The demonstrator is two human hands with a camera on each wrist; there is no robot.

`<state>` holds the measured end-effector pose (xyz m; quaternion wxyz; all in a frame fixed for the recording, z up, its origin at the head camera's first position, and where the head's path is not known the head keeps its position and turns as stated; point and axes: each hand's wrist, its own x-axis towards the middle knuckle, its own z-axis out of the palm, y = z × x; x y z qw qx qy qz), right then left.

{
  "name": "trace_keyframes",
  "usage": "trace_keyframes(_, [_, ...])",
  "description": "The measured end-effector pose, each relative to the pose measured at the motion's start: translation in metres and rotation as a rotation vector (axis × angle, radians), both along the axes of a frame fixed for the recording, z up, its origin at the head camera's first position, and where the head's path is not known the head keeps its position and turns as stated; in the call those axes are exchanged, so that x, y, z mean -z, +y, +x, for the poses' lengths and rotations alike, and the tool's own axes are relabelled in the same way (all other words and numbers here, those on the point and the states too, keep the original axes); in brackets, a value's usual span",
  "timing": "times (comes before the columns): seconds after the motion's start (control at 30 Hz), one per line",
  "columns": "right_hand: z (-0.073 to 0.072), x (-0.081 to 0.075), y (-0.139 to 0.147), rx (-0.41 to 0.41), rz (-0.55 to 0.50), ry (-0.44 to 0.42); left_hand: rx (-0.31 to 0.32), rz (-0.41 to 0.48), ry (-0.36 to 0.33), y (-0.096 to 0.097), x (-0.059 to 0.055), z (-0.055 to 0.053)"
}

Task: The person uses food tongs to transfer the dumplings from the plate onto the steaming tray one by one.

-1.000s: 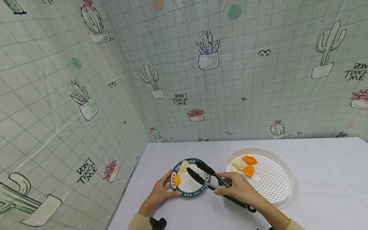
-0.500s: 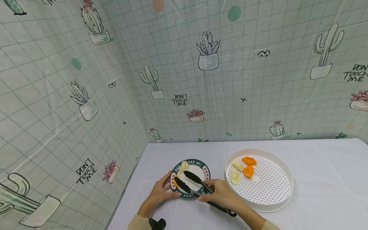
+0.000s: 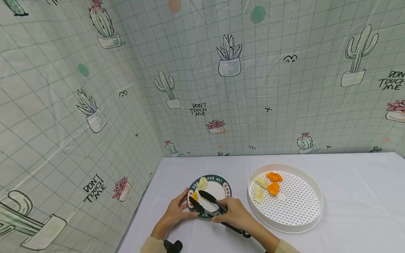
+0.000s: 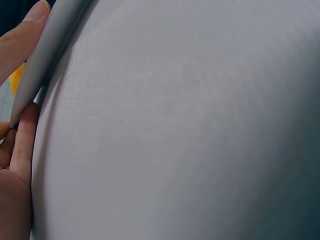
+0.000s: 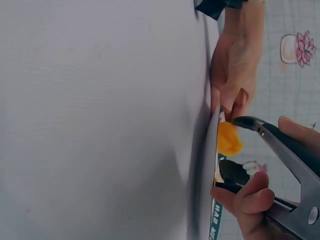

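Observation:
My left hand holds the left edge of a small white plate with a green lettered rim. In the left wrist view the thumb lies over the rim, a finger beneath it. My right hand grips black-tipped tongs over the plate. Their two tips stand apart. An orange-yellow piece, kind unclear, lies at the plate's left side; in the right wrist view this yellow piece shows between the tips. A pale piece lies behind it on the plate.
A round white perforated tray stands to the right. On its left side lie two orange pieces and two pale pieces. A white cloth covers the table. A printed curtain hangs behind and at the left.
My right hand has moved left with the tongs, away from the tray to the plate's left side by the yellow piece. The left hand stays at the plate's edge.

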<state>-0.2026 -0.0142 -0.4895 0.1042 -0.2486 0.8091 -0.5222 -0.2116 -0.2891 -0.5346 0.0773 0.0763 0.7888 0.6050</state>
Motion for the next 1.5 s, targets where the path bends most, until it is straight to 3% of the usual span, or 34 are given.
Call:
trace_keyframes(0.3, [0.002,-0.008,-0.008,-0.014,0.026,-0.027,0.001,-0.014,0.006,0.001,-0.001,0.001])
trace_keyframes(0.83, [0.003,-0.006,-0.012,-0.012,0.021,0.010,-0.008,-0.001,0.001,0.001,0.000,0.000])
trace_keyframes(1.5, [0.006,-0.014,0.001,-0.053,-0.004,-0.028,-0.020,-0.030,0.008,0.000,0.002,0.001])
